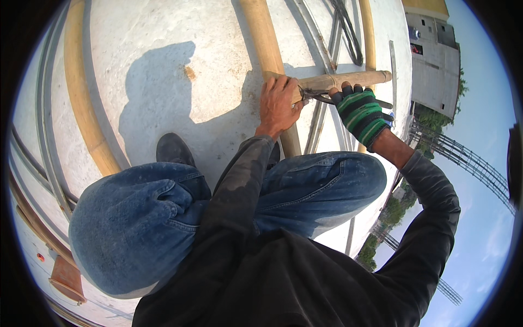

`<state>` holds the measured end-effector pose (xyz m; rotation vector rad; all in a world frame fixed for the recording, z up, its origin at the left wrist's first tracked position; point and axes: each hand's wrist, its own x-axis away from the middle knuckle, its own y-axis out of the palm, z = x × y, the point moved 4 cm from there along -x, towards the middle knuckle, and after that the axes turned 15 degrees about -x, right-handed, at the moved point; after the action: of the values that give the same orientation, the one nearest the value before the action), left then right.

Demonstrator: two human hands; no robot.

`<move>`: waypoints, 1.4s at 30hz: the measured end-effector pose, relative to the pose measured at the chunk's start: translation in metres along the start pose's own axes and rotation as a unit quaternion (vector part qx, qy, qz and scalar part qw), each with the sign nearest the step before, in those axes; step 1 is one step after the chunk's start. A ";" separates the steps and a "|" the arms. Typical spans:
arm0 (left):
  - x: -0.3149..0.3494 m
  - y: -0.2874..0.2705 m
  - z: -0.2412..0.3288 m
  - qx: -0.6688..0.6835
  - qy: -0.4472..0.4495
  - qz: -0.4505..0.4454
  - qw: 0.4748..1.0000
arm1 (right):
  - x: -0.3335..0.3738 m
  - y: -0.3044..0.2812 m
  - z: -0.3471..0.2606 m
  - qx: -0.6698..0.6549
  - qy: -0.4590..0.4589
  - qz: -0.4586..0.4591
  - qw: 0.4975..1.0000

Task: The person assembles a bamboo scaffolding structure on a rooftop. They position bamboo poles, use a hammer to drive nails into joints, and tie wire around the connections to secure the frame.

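Note:
A long bamboo pole (260, 35) runs away from me over the pale surface, and a shorter bamboo piece (354, 80) crosses it. My left hand (278, 106), bare, is closed over the long pole right at the crossing. Dark thin wire (303, 91) is bunched at this joint, just beside the left fingers. In my right hand (360, 113), which wears a green and black striped fingerless glove, dark pliers (320, 96) are gripped by the handles. Their jaws point left and meet the wire; the exact bite is too small to make out.
Another bamboo pole (81, 87) lies to my left, with metal channels (46, 92) beyond it. Thin metal bars (313, 32) and a loop of black cable or wire (350, 32) lie ahead. At the right, past the surface's edge, are a building (436, 65) and a rebar cage (463, 152).

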<state>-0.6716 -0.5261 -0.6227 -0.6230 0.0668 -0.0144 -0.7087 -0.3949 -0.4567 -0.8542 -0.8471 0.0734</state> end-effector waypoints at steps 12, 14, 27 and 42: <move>0.000 -0.004 -0.001 0.015 0.007 0.026 1.000 | -0.030 0.002 0.032 -0.510 0.281 -0.355 0.731; 0.000 -0.006 -0.001 0.022 0.005 0.022 1.000 | -0.033 -0.005 0.034 -0.534 0.277 -0.400 0.692; 0.002 -0.003 0.001 0.039 -0.013 0.034 0.999 | 0.005 -0.025 0.040 0.043 -0.157 0.111 0.980; -0.006 -0.006 0.003 -0.040 0.049 0.040 0.997 | -0.036 0.085 0.109 -0.175 -0.167 0.020 0.970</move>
<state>-0.6773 -0.5295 -0.6165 -0.6998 0.1872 0.0363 -0.7854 -0.2819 -0.4992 -1.2123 -1.1807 0.1080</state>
